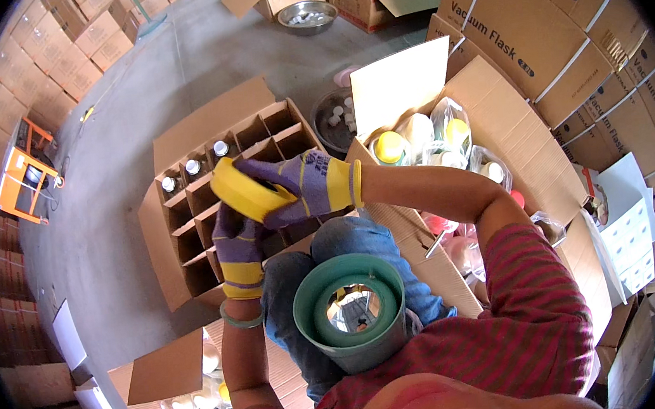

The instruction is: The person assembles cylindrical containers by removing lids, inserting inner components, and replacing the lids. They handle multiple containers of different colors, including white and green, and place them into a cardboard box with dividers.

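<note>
My right hand point(306, 187), in a purple and yellow glove, grips a yellow flask shell point(244, 190) from above. My left hand point(238, 247), gloved the same way, holds the shell's lower end from below. Both hands hover over a cardboard box with dividers point(183, 151), where three silver-topped flasks point(193, 167) stand in the far cells. A green flask casing point(350, 311) rests upright between my knees, its mirrored inside showing.
A box of bagged yellow and white parts point(423, 138) stands open on my right. A metal bowl with small pieces point(333, 118) lies behind it. Stacked cartons point(545, 22) rise at the right, more boxes at the far left, an orange cart point(21, 177) beyond.
</note>
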Available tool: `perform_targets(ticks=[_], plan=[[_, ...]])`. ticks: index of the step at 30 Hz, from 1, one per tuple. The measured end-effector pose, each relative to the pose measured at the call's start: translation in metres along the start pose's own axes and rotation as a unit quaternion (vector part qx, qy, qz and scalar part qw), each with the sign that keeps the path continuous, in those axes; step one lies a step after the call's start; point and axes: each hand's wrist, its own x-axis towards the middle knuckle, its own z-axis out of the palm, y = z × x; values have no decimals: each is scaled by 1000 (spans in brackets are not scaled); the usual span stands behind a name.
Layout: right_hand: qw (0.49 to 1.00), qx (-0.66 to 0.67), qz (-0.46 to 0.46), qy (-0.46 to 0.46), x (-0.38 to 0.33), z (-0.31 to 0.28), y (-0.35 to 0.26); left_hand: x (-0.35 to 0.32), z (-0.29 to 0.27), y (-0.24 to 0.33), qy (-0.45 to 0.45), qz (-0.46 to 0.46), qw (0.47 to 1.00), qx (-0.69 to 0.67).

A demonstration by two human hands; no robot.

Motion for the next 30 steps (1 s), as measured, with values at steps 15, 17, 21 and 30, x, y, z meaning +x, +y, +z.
perform_targets(ticks=[15,17,21,30], plan=[[968,158,190,41,-6,13,-5,2,3,6,-48,187,935,298],[924,267,271,37,-3,12,5,2,2,11,-124,191,926,300],[890,332,313,23,-4,1,3,0,0,18,-126,209,913,326],[994,11,-65,83,-12,-7,-8,-8,4,13,-10,33,998,46]])
